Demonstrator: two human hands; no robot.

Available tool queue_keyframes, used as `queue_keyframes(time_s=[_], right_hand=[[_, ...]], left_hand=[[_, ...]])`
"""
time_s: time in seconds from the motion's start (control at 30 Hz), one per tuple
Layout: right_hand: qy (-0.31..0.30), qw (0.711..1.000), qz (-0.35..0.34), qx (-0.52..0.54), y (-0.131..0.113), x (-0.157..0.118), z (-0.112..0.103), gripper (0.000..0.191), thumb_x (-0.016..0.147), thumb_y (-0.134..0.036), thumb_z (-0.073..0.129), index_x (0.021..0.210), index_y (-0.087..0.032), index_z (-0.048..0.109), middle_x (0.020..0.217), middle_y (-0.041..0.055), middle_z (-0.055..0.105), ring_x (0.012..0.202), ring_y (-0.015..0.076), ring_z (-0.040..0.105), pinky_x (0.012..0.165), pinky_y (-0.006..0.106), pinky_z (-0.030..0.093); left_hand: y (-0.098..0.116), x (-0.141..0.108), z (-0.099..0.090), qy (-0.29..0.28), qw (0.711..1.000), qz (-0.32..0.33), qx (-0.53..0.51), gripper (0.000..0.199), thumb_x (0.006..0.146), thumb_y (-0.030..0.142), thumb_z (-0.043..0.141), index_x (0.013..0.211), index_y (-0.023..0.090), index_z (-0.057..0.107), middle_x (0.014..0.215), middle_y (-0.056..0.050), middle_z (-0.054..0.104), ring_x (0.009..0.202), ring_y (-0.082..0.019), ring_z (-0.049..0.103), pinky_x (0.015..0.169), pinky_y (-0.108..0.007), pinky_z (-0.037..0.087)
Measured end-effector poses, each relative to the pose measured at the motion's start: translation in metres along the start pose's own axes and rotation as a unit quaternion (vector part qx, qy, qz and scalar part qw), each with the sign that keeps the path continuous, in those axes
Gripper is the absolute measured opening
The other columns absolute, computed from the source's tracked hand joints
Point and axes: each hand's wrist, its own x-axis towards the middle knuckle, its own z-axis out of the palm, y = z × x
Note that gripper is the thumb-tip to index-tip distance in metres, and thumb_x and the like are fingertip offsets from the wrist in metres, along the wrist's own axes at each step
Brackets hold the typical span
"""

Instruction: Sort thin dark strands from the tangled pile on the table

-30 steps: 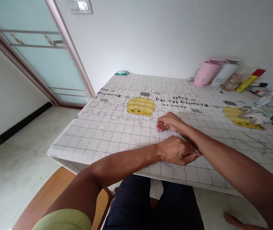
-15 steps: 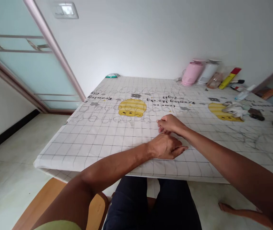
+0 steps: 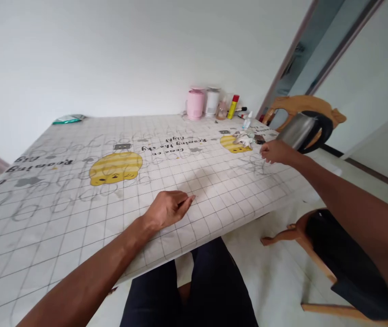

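My left hand [image 3: 171,209] rests on the checked tablecloth [image 3: 210,200] near the front edge, its fingers curled in and thumb against them, with nothing visible in it. Stretched out to the right, my right hand [image 3: 277,152] hovers over the far right part of the table. Its fingers are loosely bent and a little apart, and I see nothing in them. Just behind it stands a steel kettle [image 3: 296,131] with a black handle, partly covered by the hand. Left of the hand lie a crumpled whitish cloth or tissue [image 3: 244,139] and a small dark object [image 3: 259,139].
Along the wall stand a pink canister [image 3: 195,104], a white canister [image 3: 212,102], a clear bottle [image 3: 221,110] and a yellow-red tube [image 3: 233,107]. A green-white packet [image 3: 68,119] lies far left. Wooden chairs stand right; dark cloth [image 3: 346,259] covers the nearer seat.
My right hand has left the spot beside my left hand and reached out to the right. The view has turned right, bringing the kettle and chairs into sight. My left hand stays on the table.
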Motion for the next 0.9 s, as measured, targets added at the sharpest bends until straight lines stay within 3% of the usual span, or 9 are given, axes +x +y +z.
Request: queue_keyframes(time_s=[0.1,0.17,0.27,0.4,0.5,0.67,0.8,0.9], right_hand=[[-0.024,0.996,-0.026,-0.077,0.014,-0.004,0.011,0.013,0.088,-0.005,0.068,0.085,-0.014,0.077,0.098,0.0132,0.081,0.1,0.0263,0.075,0.087,0.029,0.053],[-0.025,0.992,-0.02,-0.121,0.016,-0.003,0.019,0.011,0.088,-0.01,0.069,0.088,-0.015,0.079,0.11,0.0153,0.08,0.11,0.0276,0.072,0.089,0.028,0.051],[-0.027,0.99,0.016,-0.137,0.013,0.002,0.032,0.015,0.094,-0.023,0.069,0.092,-0.013,0.079,0.102,0.0181,0.079,0.098,0.0275,0.074,0.08,0.029,0.052],[-0.096,0.984,0.095,-0.112,0.001,0.008,0.045,0.04,0.093,-0.048,0.075,0.096,-0.009,0.078,0.075,0.0145,0.073,0.071,0.0262,0.072,0.066,0.031,0.051],[-0.114,0.979,0.129,-0.108,-0.006,0.008,0.051,0.032,0.086,-0.037,0.083,0.098,-0.008,0.079,0.072,0.0129,0.071,0.071,0.0262,0.071,0.064,0.03,0.051],[-0.107,0.981,0.136,-0.09,-0.004,0.001,0.05,0.015,0.085,-0.023,0.075,0.091,-0.01,0.078,0.071,0.0117,0.071,0.064,0.023,0.069,0.061,0.03,0.05],[-0.064,0.991,0.116,-0.034,0.004,-0.008,0.042,0.012,0.088,-0.022,0.069,0.087,-0.013,0.077,0.067,0.0098,0.07,0.06,0.021,0.066,0.061,0.03,0.05],[-0.008,0.997,0.075,-0.034,0.009,-0.016,0.039,0.014,0.091,-0.023,0.067,0.089,-0.014,0.077,0.074,0.0113,0.073,0.072,0.0238,0.07,0.068,0.031,0.051]], left_hand=[[0.001,0.0,-0.002,-0.004,1.0,-0.016,0.004,0.048,0.112,0.035,0.045,0.067,0.021,0.037,0.061,0.004,0.041,0.055,-0.011,0.037,0.057,-0.029,0.029],[0.001,0.0,-0.002,-0.009,1.0,-0.025,0.006,0.048,0.112,0.035,0.045,0.067,0.021,0.036,0.061,0.004,0.039,0.055,-0.011,0.035,0.056,-0.029,0.029],[0.001,0.0,-0.003,-0.013,0.999,-0.032,0.01,0.049,0.112,0.037,0.046,0.067,0.021,0.034,0.061,0.004,0.037,0.055,-0.011,0.034,0.056,-0.03,0.028],[0.001,0.0,-0.002,-0.017,0.999,-0.033,0.019,0.049,0.112,0.037,0.045,0.067,0.021,0.034,0.06,0.003,0.039,0.055,-0.011,0.034,0.056,-0.03,0.028],[-0.001,0.0,-0.002,-0.023,0.999,-0.031,0.022,0.049,0.112,0.038,0.045,0.067,0.021,0.035,0.06,0.003,0.04,0.055,-0.011,0.034,0.056,-0.03,0.027],[-0.005,-0.001,0.0,-0.032,0.998,-0.03,0.035,0.047,0.111,0.036,0.046,0.068,0.02,0.039,0.061,0.003,0.043,0.055,-0.011,0.038,0.057,-0.03,0.028],[-0.005,-0.001,0.0,-0.037,0.998,-0.038,0.039,0.047,0.11,0.036,0.048,0.066,0.02,0.04,0.061,0.003,0.045,0.055,-0.011,0.039,0.057,-0.03,0.028],[-0.003,0.0,-0.001,-0.042,0.998,-0.044,0.035,0.048,0.11,0.036,0.047,0.066,0.02,0.041,0.061,0.002,0.047,0.054,-0.011,0.04,0.057,-0.03,0.029]])
